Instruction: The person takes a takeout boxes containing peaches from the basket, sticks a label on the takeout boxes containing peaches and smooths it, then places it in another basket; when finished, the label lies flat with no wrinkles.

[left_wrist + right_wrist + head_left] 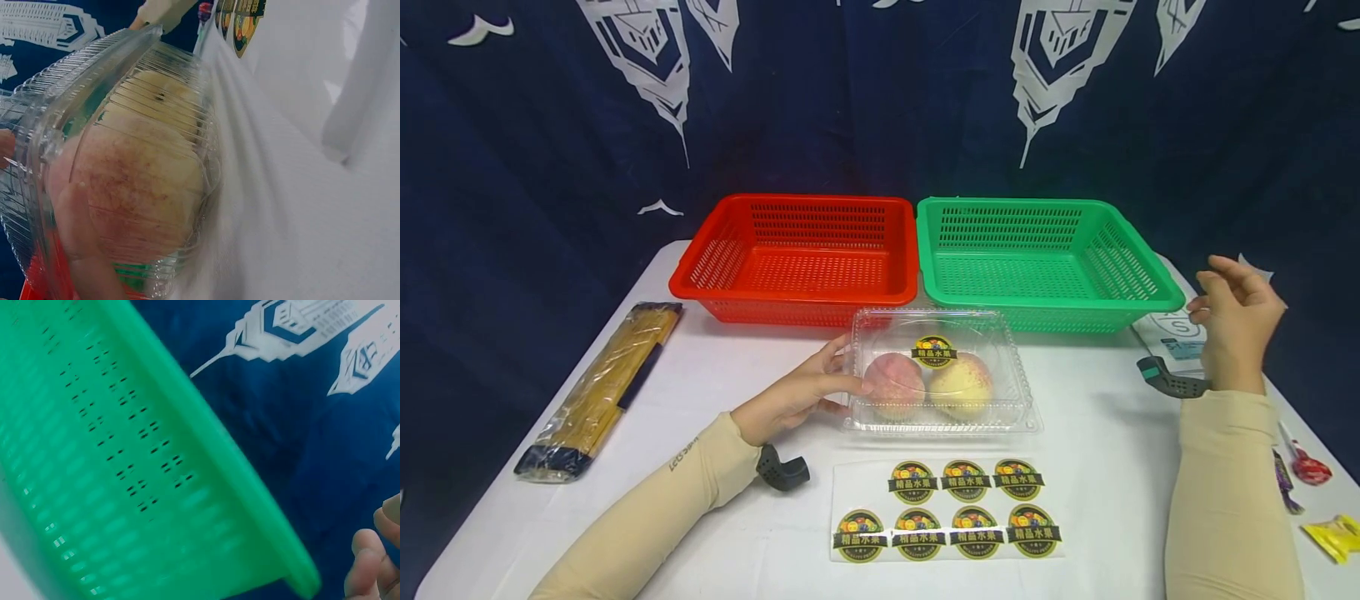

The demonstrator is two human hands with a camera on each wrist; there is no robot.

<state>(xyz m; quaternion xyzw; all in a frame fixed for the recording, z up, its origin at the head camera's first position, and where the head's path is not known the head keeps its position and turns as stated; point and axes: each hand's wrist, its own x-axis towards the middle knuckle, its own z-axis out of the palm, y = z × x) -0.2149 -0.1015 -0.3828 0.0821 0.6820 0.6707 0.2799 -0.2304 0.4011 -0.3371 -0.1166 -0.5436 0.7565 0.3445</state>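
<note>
Clamshell box [942, 371] with two peaches on the white surface [1105, 467], before two baskets.

Left hand [797, 396] lies low, its fingers [838, 385] straight against the box's left wall; right hand [1236, 321] hovers raised beside the green basket [1045, 258], fingers loosely bent, holding nothing. One sticker tops the lid; seven lie on the sheet [947, 510]. Wrist views are blurred.
</note>
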